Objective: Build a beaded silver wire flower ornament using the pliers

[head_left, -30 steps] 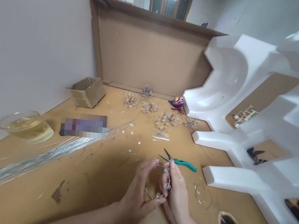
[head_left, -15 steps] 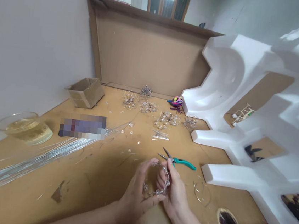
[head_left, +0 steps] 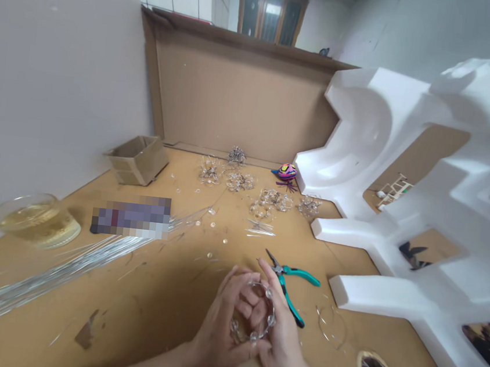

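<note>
A wire ring with clear beads (head_left: pixel 271 319) is cupped between my two hands near the front of the table. My left hand (head_left: pixel 223 315) curls round its left side, with the thumb along the bottom. Against the ring's right side lies my right hand (head_left: pixel 281 327), its fingers partly hidden behind the ring. Just beyond my right hand rest pliers with teal handles (head_left: pixel 301 274), their jaws apart. A loose curved wire (head_left: pixel 330 325) lies to the right of the hands.
Long straight wires (head_left: pixel 83 266) stretch across the left side, near a glass bowl of yellowish liquid (head_left: pixel 35 223). A small cardboard box (head_left: pixel 137 160) stands behind. Beaded wire pieces (head_left: pixel 239 181) lie in clusters at the back. White foam packing (head_left: pixel 374 290) borders the right.
My hands have closed in further around the beaded ring, and the right hand has shifted, uncovering more of the pliers' handles. The view has tilted slightly upward.
</note>
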The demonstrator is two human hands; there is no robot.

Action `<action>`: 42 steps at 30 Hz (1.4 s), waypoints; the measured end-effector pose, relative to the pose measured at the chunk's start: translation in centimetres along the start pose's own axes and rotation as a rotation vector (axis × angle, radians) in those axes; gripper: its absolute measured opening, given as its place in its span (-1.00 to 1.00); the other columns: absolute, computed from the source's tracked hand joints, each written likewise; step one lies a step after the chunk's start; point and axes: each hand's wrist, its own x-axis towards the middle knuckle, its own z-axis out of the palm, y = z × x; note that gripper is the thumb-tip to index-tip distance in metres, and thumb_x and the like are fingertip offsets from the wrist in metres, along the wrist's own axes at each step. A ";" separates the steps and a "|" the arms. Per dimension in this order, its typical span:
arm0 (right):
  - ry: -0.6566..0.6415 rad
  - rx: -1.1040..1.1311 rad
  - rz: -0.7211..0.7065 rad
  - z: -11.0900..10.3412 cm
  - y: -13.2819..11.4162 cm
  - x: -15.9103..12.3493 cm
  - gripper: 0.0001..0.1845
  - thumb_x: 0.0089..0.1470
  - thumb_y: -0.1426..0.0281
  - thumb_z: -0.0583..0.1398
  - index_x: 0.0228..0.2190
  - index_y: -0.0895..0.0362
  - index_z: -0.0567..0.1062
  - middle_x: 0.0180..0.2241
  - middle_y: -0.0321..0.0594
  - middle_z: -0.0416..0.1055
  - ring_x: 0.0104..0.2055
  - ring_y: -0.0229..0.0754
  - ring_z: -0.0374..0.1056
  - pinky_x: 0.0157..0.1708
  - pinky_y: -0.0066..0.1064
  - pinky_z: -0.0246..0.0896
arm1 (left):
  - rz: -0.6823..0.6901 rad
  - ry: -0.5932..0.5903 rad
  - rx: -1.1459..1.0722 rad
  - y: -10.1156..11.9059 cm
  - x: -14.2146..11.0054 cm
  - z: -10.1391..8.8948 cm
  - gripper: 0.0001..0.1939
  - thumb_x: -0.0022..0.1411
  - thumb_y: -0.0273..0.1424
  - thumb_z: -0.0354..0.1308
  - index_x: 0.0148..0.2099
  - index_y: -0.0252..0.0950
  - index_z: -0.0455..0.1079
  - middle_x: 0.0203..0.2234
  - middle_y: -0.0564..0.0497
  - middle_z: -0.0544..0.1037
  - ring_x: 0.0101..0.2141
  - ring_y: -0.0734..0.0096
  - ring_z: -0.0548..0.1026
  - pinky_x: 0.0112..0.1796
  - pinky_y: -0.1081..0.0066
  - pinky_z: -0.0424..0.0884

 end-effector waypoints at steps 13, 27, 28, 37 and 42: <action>0.039 -0.216 -0.086 -1.1 -1.9 1.1 -0.73 0.01 0.29 0.15 -0.21 0.12 0.42 -0.13 -0.10 0.42 -0.04 -0.05 0.31 -0.02 -0.13 0.16 | -0.183 -0.040 -0.059 0.1 1.3 -0.7 -0.04 -0.08 -0.23 0.30 0.26 -0.20 -0.18 0.06 -0.24 0.26 0.06 0.02 0.27 0.02 0.01 0.21; -0.058 -0.635 -0.645 -0.2 1.6 -1.6 -0.40 0.12 0.09 -0.02 0.14 0.00 0.04 0.19 -0.12 0.01 0.23 -0.03 -0.11 0.17 -0.03 -0.19 | -0.261 -0.045 -0.457 1.6 0.5 0.2 -0.21 0.11 -0.27 0.16 0.26 -0.19 -0.22 0.10 -0.19 0.23 0.08 0.13 0.25 0.06 0.08 0.18; -0.043 -0.618 -0.660 -0.1 1.8 -1.6 -0.41 0.11 0.09 -0.01 0.13 0.01 0.05 0.18 -0.11 0.02 0.23 -0.03 -0.10 0.17 -0.03 -0.19 | -0.258 -0.042 -0.448 1.7 0.4 0.3 -0.21 0.11 -0.26 0.15 0.26 -0.20 -0.22 0.10 -0.20 0.22 0.08 0.12 0.24 0.05 0.08 0.19; -0.200 -0.768 -0.668 -0.1 0.9 -1.7 -0.17 0.01 0.02 0.09 0.20 -0.01 -0.13 0.25 -0.13 -0.20 0.28 -0.01 -0.28 0.20 -0.06 -0.29 | -0.347 0.020 -0.546 1.8 1.4 -0.6 -0.19 0.05 -0.25 0.22 0.24 -0.18 -0.13 0.02 -0.16 0.31 0.04 0.13 0.30 0.04 0.12 0.21; -0.090 -0.655 -0.676 0.9 2.6 -1.9 -0.15 -0.02 0.23 0.18 0.19 0.03 -0.15 0.23 -0.07 -0.15 0.25 -0.04 -0.14 0.15 -0.13 -0.06 | -0.373 0.080 -0.619 2.5 0.6 0.2 -0.23 0.04 -0.33 0.22 0.22 -0.17 -0.10 0.08 -0.19 0.26 0.04 0.10 0.30 0.05 0.09 0.20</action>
